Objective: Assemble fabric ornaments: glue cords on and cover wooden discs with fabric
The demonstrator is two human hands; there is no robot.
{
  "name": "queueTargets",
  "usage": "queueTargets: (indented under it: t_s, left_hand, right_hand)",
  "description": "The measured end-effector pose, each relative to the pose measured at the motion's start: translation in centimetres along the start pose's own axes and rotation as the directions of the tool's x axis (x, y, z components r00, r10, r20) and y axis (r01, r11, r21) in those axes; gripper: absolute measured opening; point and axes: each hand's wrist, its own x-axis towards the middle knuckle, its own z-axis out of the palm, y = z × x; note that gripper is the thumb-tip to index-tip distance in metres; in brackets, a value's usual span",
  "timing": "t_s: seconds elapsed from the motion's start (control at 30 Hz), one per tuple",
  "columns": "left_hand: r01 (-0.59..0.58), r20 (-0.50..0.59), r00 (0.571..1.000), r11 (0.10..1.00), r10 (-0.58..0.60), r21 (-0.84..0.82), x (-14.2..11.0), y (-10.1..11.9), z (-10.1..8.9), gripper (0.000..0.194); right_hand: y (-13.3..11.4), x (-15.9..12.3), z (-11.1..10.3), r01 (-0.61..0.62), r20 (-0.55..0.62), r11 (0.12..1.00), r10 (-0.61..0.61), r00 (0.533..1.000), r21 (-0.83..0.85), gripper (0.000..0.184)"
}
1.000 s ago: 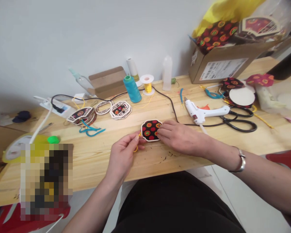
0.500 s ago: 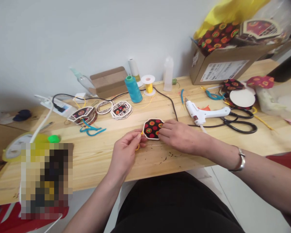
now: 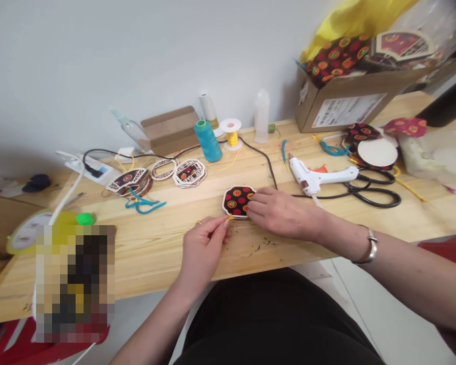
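Note:
A wooden-edged plaque (image 3: 237, 201) faced with black floral fabric lies on the table in front of me. My right hand (image 3: 275, 210) covers its right side, fingers closed on that edge; the thumb is hidden. At the plaque's lower left edge, my left hand (image 3: 207, 243) pinches a yellow cord (image 3: 231, 217) between thumb and fingertips. A bit of yellow also shows above the knuckles of this hand. Dark scraps (image 3: 264, 243) are scattered on the wood just below the plaque.
A white glue gun (image 3: 321, 174) lies to the right, its tip toward the left, beside black-handled scissors (image 3: 380, 195). Behind stand a blue thread cone (image 3: 208, 142) and a yellow cord spool (image 3: 231, 138). Lattice plaques (image 3: 190, 173) lie left; a cardboard box (image 3: 342, 104) stands back right.
My left hand has moved down and slightly right, bringing the yellow cord from the plaque's left side to its lower left edge. My right hand stays on the plaque's right side.

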Motion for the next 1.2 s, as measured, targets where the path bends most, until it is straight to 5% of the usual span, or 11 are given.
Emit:
queueTargets:
  t_s: [0.23,0.47,0.93,1.2]
  left_hand:
    - [-0.261,0.055,0.965,0.917,0.256,0.303,-0.6,-0.6,0.5,0.02]
    - [-0.446,0.073,0.879,0.762,0.47,0.468,-0.7,-0.5,1.2,0.021]
    - [-0.612,0.185,0.666,0.388,0.722,0.689,-0.3,-1.4,2.0,0.024]
    - [-0.619,0.209,0.654,0.355,0.727,0.701,-0.4,-1.9,2.1,0.024]
  right_hand:
    - [0.4,-0.4,0.6,-0.051,-0.052,0.997,0.054,0.997,0.065,0.02]
    - [0.6,-0.5,0.9,-0.079,-0.068,0.993,0.086,0.994,0.088,0.021]
    - [0.6,-0.3,1.0,-0.115,-0.084,0.984,0.127,0.988,0.136,0.023]
    - [0.6,-0.5,0.9,-0.129,-0.056,0.985,0.136,0.989,0.111,0.021]
